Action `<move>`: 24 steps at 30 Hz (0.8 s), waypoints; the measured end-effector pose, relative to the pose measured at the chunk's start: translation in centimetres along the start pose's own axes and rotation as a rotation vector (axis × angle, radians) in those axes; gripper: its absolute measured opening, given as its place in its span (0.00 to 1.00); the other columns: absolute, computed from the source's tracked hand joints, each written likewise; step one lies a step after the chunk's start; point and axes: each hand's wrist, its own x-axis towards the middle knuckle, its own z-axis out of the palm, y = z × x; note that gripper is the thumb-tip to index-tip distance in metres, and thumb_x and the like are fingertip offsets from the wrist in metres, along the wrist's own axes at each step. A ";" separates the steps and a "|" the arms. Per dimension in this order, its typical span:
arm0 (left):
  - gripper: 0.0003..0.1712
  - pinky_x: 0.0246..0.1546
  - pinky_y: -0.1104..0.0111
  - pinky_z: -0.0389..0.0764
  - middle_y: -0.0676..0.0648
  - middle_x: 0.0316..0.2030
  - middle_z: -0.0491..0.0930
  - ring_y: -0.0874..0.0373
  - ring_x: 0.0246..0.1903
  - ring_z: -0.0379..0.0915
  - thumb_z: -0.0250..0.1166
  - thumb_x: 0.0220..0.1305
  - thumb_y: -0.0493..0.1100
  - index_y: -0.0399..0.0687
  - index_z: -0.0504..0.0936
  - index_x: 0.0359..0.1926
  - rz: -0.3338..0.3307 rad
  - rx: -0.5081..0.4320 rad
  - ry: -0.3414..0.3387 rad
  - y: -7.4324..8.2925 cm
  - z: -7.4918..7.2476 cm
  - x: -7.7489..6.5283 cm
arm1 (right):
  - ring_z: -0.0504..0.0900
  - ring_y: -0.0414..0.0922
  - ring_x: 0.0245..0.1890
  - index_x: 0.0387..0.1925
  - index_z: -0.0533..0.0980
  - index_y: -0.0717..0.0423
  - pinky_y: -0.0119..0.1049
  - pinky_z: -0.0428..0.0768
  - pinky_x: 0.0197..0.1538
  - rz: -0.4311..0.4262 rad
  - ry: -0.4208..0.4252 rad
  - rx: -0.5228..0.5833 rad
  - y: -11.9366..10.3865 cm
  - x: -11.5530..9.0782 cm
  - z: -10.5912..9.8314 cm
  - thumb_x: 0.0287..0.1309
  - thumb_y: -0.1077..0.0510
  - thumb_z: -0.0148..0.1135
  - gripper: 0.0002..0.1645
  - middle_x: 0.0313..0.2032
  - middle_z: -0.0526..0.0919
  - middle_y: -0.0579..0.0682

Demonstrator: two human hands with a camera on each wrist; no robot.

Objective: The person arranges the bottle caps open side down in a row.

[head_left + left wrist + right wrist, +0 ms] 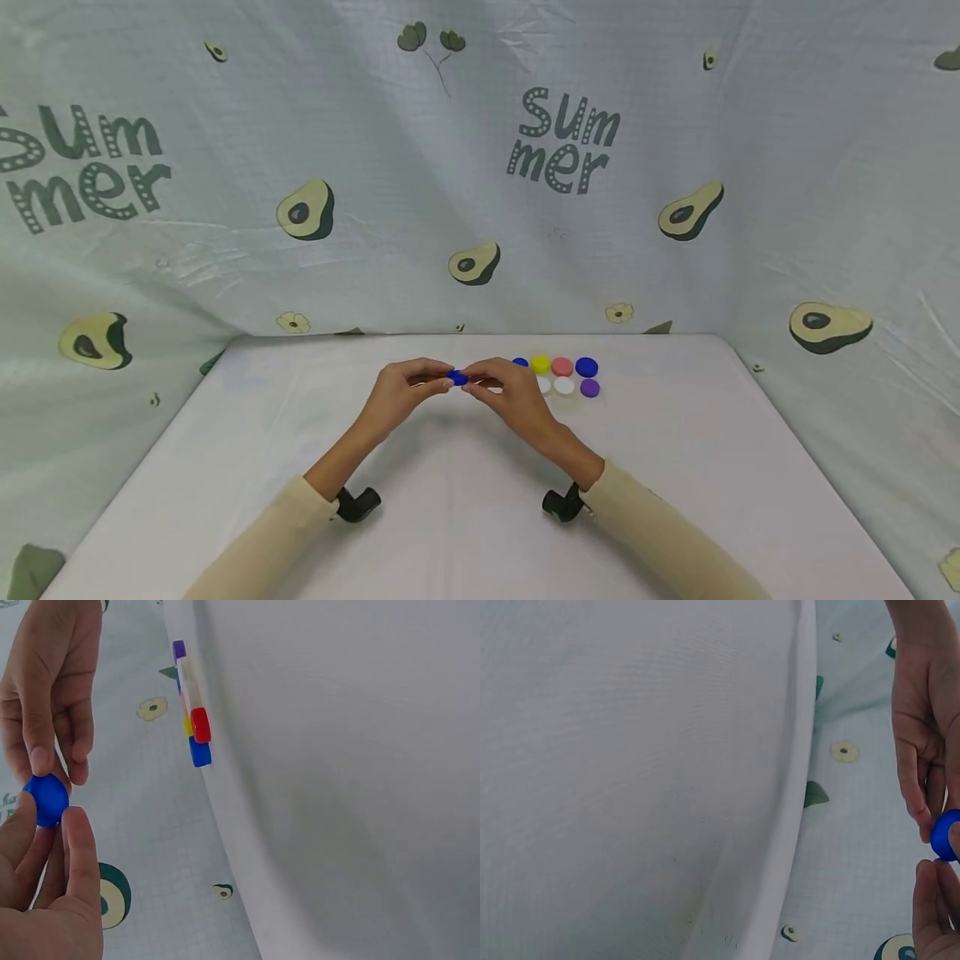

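Note:
A small round blue cap is held up above the far part of the table, between both hands. My left hand pinches it from the left with thumb and fingers. From the other side my right hand grips its edge, thumb and fingertips meeting it. The left wrist view shows the cap's flat face, the left hand below and the right hand above. Part of the cap is cut off by the frame edge in the right wrist view.
Right of the hands, small round caps lie in rows: yellow, pink, blue, white and purple. A red cap shows in the left wrist view. A patterned cloth hangs behind the white table.

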 end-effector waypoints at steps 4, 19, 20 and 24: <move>0.17 0.52 0.65 0.84 0.43 0.48 0.87 0.50 0.49 0.85 0.70 0.67 0.44 0.42 0.87 0.53 0.016 -0.044 0.005 0.2 0.5 0.2 | 0.87 0.42 0.45 0.49 0.85 0.55 0.31 0.85 0.49 0.011 0.013 -0.006 0.2 -0.3 -0.4 0.61 0.61 0.71 0.14 0.44 0.88 0.47; 0.14 0.42 0.64 0.87 0.35 0.41 0.87 0.41 0.39 0.87 0.61 0.75 0.39 0.31 0.82 0.52 0.057 -0.185 -0.021 0.9 2.4 1.3 | 0.89 0.45 0.44 0.57 0.82 0.58 0.30 0.85 0.47 -0.094 0.032 0.015 0.7 -0.8 -1.5 0.58 0.66 0.72 0.23 0.46 0.88 0.53; 0.14 0.42 0.64 0.87 0.35 0.42 0.87 0.42 0.39 0.87 0.61 0.74 0.38 0.32 0.81 0.53 0.069 -0.182 -0.024 0.9 2.5 1.4 | 0.89 0.44 0.43 0.57 0.82 0.58 0.30 0.85 0.47 -0.089 0.035 0.000 0.7 -0.8 -1.6 0.57 0.66 0.72 0.24 0.45 0.88 0.53; 0.16 0.46 0.62 0.86 0.36 0.45 0.87 0.47 0.41 0.88 0.64 0.71 0.37 0.35 0.81 0.57 0.100 -0.131 -0.039 1.1 2.7 1.3 | 0.89 0.44 0.42 0.56 0.83 0.58 0.30 0.85 0.46 -0.073 0.059 -0.025 0.8 -0.8 -1.9 0.55 0.65 0.74 0.24 0.44 0.87 0.52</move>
